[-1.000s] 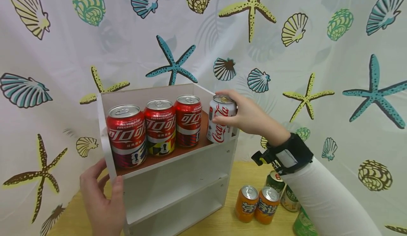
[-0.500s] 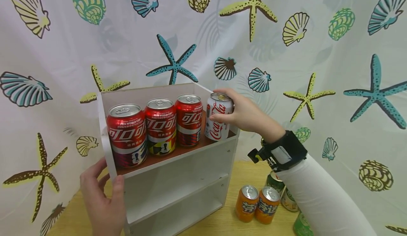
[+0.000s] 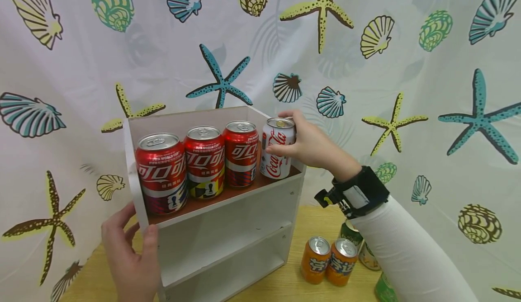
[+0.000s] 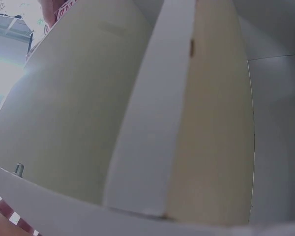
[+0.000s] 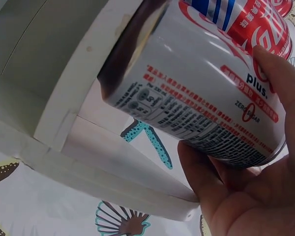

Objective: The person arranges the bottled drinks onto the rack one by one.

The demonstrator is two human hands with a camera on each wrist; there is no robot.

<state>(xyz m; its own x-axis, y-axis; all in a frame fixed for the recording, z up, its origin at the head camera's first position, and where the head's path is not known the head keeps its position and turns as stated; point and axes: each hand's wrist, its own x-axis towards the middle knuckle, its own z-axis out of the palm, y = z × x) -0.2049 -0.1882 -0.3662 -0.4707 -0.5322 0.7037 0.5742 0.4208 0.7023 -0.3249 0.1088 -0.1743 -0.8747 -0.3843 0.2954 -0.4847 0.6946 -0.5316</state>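
Note:
My right hand point(image 3: 311, 143) grips a white Coca-Cola can point(image 3: 278, 157) with thumb and fingers, at the right end of the white shelf unit's point(image 3: 228, 207) top level. The can stands nearly upright, its base at the reddish shelf surface. To its left stand three red Coca-Cola cans, the left one point(image 3: 160, 175), the middle one point(image 3: 205, 162) and the right one point(image 3: 241, 157). My left hand point(image 3: 132, 252) holds the unit's left side panel, thumb at its front edge. In the right wrist view the gripped can point(image 5: 201, 98) shows small printed text, and a red can sits beyond it.
On the wooden table point(image 3: 303, 223), right of the unit, stand two orange cans, a left one point(image 3: 315, 261) and a right one point(image 3: 341, 263). Several green cans, including a front one point(image 3: 384, 288), are partly hidden by my right sleeve. A patterned curtain point(image 3: 346, 58) hangs behind.
My right hand has carried the white Coca-Cola can slightly left and further back over the top shelf. My left hand and the red cans have stayed in place.

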